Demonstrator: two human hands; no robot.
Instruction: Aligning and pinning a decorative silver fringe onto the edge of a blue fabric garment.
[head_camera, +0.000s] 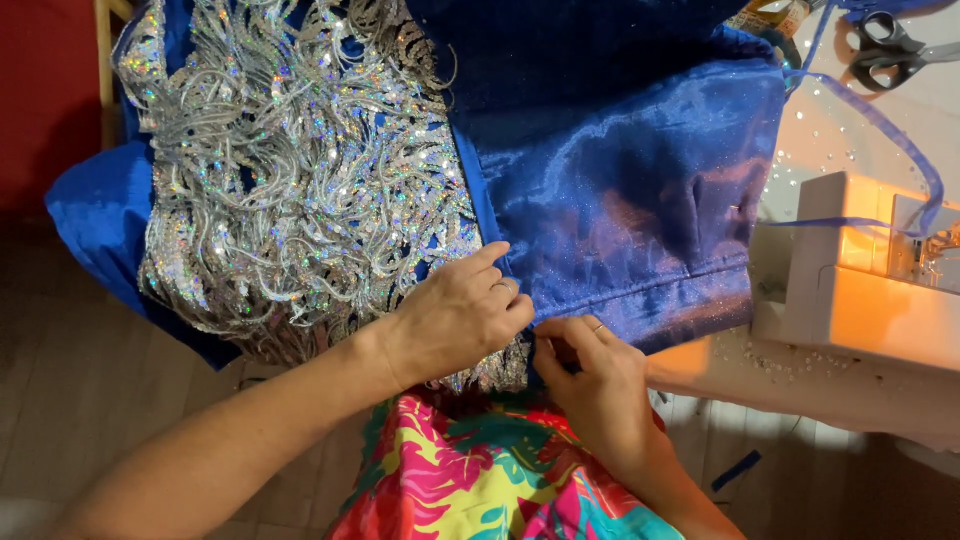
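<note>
1. Nearest to me, my lap in a bright floral print (480, 480) sits just under both wrists.
2. My left hand (455, 320) rests on the hem of the blue satin garment (620, 180), fingers curled and pressed together, thumb stretched up along the seam where the satin meets the sequin panel.
3. My right hand (590, 375) sits just beside it, knuckles nearly touching, fingertips tucked in and pinching the bottom edge of the fabric right at that seam.
4. Judging progress: the silver sequin panel (300, 170) already lies attached left of my fingers, and the satin beyond them looks stitched along its lower band. The seam's bottom end, between my two hands, seems to be the part left to work. I cannot tell whether a needle or thread is in the pinch.
5. Right of my fingers stands a white sewing machine (860, 280), lit warm, close to the garment's edge.
6. Farther off, a thin blue strap (880, 125) trails across the table and could snag.
7. Farthest, scissors (885, 45) lie well apart from both hands.
</note>
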